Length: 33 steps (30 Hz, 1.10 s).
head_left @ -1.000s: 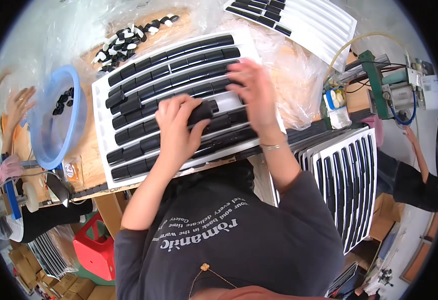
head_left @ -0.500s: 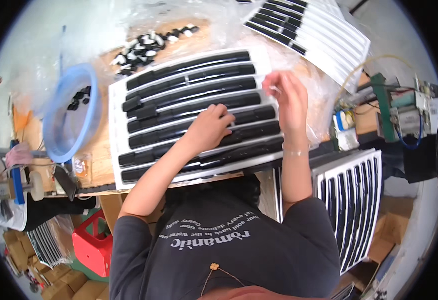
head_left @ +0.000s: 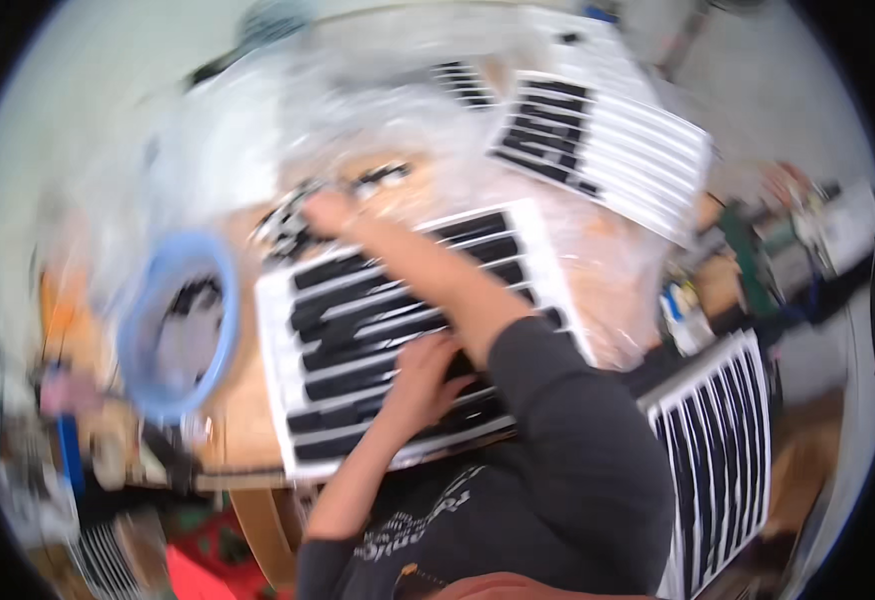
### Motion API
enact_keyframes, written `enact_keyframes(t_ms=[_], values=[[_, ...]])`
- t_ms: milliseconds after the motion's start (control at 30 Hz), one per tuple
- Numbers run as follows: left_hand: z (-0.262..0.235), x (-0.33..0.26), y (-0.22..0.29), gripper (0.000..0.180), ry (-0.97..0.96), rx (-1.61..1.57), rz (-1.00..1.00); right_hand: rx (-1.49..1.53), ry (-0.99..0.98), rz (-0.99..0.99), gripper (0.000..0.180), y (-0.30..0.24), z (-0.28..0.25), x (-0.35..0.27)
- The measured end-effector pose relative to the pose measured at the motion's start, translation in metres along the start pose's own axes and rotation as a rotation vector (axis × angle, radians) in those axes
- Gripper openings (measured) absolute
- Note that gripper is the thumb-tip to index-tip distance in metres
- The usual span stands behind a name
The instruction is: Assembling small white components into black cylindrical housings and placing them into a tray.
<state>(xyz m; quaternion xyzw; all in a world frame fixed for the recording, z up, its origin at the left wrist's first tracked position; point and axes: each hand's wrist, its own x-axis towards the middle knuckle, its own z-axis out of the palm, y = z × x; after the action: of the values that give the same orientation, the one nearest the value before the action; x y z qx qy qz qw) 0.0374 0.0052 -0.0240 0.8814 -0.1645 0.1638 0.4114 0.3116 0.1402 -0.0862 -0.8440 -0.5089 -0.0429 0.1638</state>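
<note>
A white tray (head_left: 276, 390) on the table holds rows of long, curved black strips (head_left: 343, 385). My left hand (head_left: 424, 378) rests on the strips in the tray's middle, its thumb spread away from the fingers, and I see nothing held in it. Stretched across the tray, my right arm reaches to the far left, where my right hand (head_left: 331, 212) is over a heap of small black and white pieces (head_left: 283, 228). Motion smears that hand, so its fingers and anything in them cannot be made out.
Left of the tray stands a blue plastic basin (head_left: 130, 350) with some black pieces inside. A second tray (head_left: 648, 165), partly filled with black strips, lies at the far right. Another filled tray (head_left: 715, 460) leans below the table's right side. Clear plastic sheeting (head_left: 378, 110) covers the back.
My right hand has gone from the tray's right side across to the heap at the far left. My left hand stays on the strips. The whole view has shifted.
</note>
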Motion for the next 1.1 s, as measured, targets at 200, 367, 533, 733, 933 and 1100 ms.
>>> enact_keyframes(t_ms=[200, 367, 533, 733, 933, 1100], values=[[-0.043, -0.049, 0.005, 0.049, 0.097, -0.086, -0.24, -0.289, 0.107, -0.02, 0.015, 0.022, 0.003, -0.002], [-0.066, -0.084, -0.001, 0.05, 0.276, -0.261, -0.324, -0.102, 0.168, 0.072, 0.013, 0.015, -0.038, -0.034], [-0.082, -0.099, -0.019, 0.055, 0.356, -0.078, -0.396, 0.64, 0.738, 0.067, 0.012, -0.014, -0.096, -0.082], [-0.066, -0.05, 0.016, 0.044, 0.409, -0.072, -0.31, 1.04, 0.734, 0.019, 0.023, -0.094, -0.163, -0.232], [-0.018, -0.04, 0.0, 0.046, 0.472, -0.186, -0.104, 0.969, 0.809, 0.196, 0.022, -0.117, -0.162, -0.32], [0.004, -0.035, 0.018, 0.045, 0.389, -0.288, -0.063, 0.902, 0.907, 0.257, 0.019, -0.124, -0.162, -0.356]])
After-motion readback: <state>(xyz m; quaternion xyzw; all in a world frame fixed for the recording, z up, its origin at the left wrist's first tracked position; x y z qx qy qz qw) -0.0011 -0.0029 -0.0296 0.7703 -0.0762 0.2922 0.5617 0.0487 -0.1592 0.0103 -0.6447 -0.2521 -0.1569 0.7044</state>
